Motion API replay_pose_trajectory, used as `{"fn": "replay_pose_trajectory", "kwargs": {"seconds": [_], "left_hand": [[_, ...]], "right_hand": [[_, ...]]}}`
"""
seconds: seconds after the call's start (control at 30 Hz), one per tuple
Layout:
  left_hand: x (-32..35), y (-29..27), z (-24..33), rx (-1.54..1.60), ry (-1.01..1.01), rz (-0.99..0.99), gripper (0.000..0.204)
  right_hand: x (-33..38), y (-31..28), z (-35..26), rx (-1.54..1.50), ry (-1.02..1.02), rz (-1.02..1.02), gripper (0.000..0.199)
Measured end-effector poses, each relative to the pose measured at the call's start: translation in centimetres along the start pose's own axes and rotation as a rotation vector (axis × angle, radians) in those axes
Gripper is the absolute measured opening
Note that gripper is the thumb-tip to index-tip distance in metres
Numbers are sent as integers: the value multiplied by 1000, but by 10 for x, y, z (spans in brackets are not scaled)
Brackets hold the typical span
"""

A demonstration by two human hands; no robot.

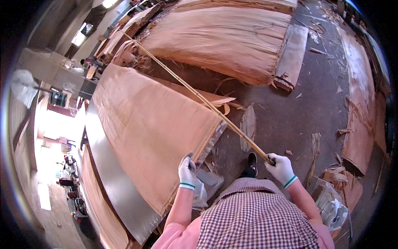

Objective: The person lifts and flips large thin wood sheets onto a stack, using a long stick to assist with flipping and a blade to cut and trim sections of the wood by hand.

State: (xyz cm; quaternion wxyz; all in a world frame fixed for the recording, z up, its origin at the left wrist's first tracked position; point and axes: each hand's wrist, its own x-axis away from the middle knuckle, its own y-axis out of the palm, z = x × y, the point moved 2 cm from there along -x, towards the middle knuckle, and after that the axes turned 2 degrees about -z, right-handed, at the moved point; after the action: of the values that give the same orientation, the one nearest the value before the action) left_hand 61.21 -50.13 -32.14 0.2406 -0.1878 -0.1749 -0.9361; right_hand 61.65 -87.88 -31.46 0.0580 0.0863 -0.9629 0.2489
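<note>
Over the right-hand edge of a stack of thin wooden sheets [141, 124], a long bamboo pole [199, 96] slants from lower right to upper left, its far end reaching toward heaped wood in the background. The right hand [282, 168], in a white glove with a green-striped cuff, is closed around the pole's near end. The left hand [187, 171], gloved alike, is beside the stack's near right edge with its fingers partly bent; whether it grips the edge cannot be told. Nor is it clear whether the pole touches the top sheet.

Left of the stack lies a smooth silvery sheet [112, 153]. Beyond, a larger pile of rough-edged sheets [219, 41] sits on the dark floor [286, 120], where scraps are scattered. Another long pile [356, 103] runs along the right. Clear plastic [200, 194] hangs or lies just below the left hand. Between the hands show a checked apron [253, 216] and one dark shoe [252, 159].
</note>
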Motion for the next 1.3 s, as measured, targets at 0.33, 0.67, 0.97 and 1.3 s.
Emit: {"fn": "replay_pose_trajectory", "kwargs": {"seconds": [0.33, 0.67, 0.97, 1.3], "left_hand": [[-167, 113, 24, -969, 500, 134, 49], [-215, 136, -23, -1674, 213, 680, 63], [-209, 159, -14, -1711, 230, 713, 56], [-209, 157, -14, -1742, 212, 712, 60]], "right_hand": [[-125, -55, 27, 77, 23, 1, 27], [-279, -105, 99, -52, 81, -151, 22], [-374, -152, 115, -5, 99, -275, 21], [-386, -143, 131, -79, 168, -401, 23]]}}
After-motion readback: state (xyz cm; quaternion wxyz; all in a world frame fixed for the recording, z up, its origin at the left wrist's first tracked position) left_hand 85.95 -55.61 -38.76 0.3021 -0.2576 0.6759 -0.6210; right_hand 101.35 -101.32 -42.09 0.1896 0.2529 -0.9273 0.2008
